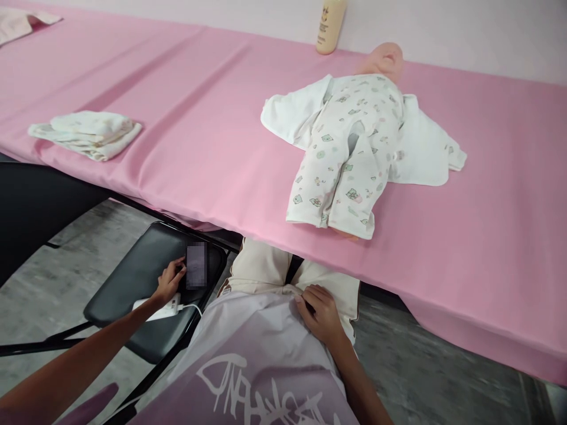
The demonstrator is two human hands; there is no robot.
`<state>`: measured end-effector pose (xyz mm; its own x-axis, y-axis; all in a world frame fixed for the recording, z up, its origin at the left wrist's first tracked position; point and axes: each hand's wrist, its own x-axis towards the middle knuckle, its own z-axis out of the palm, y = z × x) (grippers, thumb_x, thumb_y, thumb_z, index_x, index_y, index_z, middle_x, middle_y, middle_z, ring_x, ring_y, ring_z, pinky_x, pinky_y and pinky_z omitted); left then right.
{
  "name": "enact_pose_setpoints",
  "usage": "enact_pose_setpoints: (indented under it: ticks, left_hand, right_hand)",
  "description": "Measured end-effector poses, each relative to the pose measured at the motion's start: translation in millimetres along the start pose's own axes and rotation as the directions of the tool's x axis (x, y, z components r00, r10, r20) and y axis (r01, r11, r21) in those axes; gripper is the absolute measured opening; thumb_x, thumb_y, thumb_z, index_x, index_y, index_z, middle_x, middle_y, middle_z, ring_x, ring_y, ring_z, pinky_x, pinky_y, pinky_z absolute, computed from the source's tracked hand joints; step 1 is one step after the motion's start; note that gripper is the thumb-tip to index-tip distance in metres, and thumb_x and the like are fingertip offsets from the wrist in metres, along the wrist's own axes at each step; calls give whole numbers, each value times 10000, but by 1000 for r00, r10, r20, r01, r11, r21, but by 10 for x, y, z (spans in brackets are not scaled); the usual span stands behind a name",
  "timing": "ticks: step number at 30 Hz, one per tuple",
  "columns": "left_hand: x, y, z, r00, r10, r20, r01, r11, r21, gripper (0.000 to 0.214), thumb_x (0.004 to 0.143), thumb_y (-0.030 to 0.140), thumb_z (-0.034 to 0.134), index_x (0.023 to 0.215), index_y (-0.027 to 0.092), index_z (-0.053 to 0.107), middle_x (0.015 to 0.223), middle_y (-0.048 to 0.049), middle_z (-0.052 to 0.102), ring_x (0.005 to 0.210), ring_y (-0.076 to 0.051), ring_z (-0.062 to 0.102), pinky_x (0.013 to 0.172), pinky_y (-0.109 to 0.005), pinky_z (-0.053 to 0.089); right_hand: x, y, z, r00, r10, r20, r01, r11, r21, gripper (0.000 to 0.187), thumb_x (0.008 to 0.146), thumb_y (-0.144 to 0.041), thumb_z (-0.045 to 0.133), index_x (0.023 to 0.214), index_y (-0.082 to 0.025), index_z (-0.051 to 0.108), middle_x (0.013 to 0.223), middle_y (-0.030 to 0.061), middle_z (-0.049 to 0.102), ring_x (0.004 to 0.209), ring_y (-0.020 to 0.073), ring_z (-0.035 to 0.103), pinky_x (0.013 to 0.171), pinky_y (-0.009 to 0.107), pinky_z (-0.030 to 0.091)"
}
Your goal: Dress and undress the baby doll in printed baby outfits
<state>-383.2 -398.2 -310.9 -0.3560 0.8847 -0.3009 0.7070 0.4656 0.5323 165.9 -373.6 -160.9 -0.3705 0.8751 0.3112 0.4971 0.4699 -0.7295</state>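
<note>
My left hand (170, 280) reaches down to a black chair seat (133, 283) at my left. Its fingers touch a phone (196, 265) lying there, next to a white power bank (165, 308) with a cable. My right hand (319, 313) rests on my lap with its fingers curled on the hem of my pale shirt (261, 348). On the pink table (199, 130) ahead lies a baby doll (385, 59) on its back, dressed in a white printed romper (349, 153) over an open white garment (425, 147).
A folded printed cloth (86, 133) lies at the table's left. A cream lotion bottle (330, 26) stands at the far edge by the doll's head. Another cloth (20, 22) sits in the far left corner. The floor below is grey concrete.
</note>
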Motion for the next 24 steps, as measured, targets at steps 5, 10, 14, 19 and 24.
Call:
enact_pose_setpoints:
  ticks: [5,10,14,19,24]
  left_hand:
    - [0,-32,-3,999,33,-15,-32,999,26,715,984,643,419,1530,199,546,1408,-184,688,1346,-434,592,1203,-657,343]
    - [-27,8,14,998,42,-39,-39,997,72,735,960,668,448,1529,215,553,1367,-159,706,1265,-408,635,1170,-640,386]
    - [-41,64,23,998,24,-53,-19,996,83,757,945,679,472,1525,199,554,1334,-164,712,1235,-406,640,1169,-649,385]
    - [-54,68,17,999,17,-38,-14,998,58,722,986,647,415,1556,221,533,1400,-158,695,1343,-414,587,1216,-660,333]
    - [-75,28,-12,997,82,-14,-79,990,114,798,959,677,422,1594,205,529,1394,-171,684,1266,-411,629,1162,-616,415]
  right_hand:
    - [6,-10,-3,1000,1,-5,-1,1000,-4,360,1108,-211,558,749,-222,586,671,6,575,642,165,499,660,338,407]
    - [6,-12,-2,1000,5,1,-5,1000,-1,383,1109,-214,557,727,-224,537,673,1,553,654,161,489,686,337,412]
    - [1,-4,0,1000,10,9,-10,1000,8,381,1116,-226,550,735,-224,539,669,-1,543,647,162,475,672,337,399]
    - [-7,7,2,1000,10,20,-10,1000,5,363,1126,-250,537,769,-224,592,674,9,570,651,171,499,681,345,416]
    - [-12,11,8,1000,0,13,0,1000,-7,341,1117,-231,553,778,-226,595,675,5,571,652,170,496,680,342,410]
